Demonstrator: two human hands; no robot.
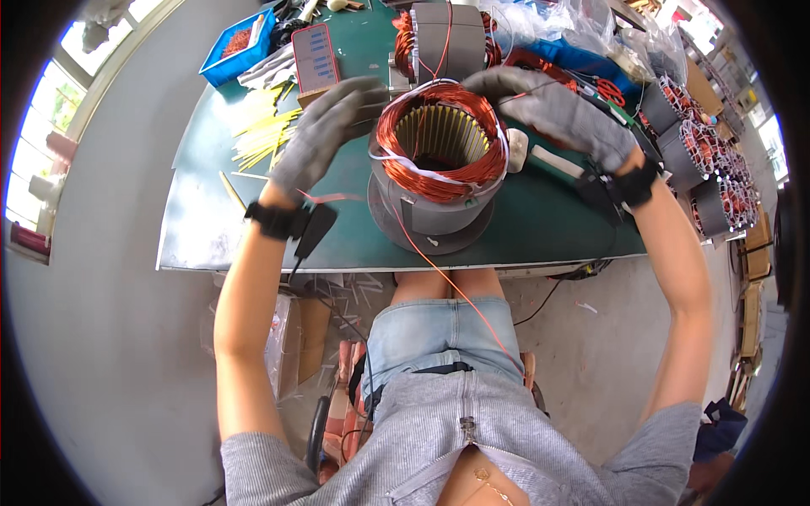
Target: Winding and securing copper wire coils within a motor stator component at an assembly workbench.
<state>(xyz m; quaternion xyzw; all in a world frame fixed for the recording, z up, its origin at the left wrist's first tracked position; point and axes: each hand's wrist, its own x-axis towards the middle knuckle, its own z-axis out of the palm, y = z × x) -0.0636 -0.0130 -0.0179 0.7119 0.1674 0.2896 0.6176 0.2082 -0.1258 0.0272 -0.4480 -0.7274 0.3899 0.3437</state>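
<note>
An upright motor stator (pixel 434 218) stands on a round grey base (pixel 472 239) on the table before me. Orange-red copper windings (pixel 462 177) ring its top, with white lacing cord (pixel 390 156) around part of them and yellowish slot liners (pixel 439 126) inside the bore. My left hand (pixel 325 135), in a grey glove, is at the windings' left side, fingers stretched out. At their far right my right hand (pixel 561 110), gloved too, reaches over with fingers extended; whether its fingertips touch the coil I cannot tell. A thin orange-red wire (pixel 443 271) trails from the stator toward my lap.
Behind stands another wound stator (pixel 456 42). Yellow strips (pixel 261 135), a red-edged box (pixel 316 59) and a blue tray (pixel 239 51) lie left. Right are a white stick (pixel 557 160), red-handled scissors (pixel 609 91), plastic bags (pixel 582 25) and several stacked stators (pixel 713 207).
</note>
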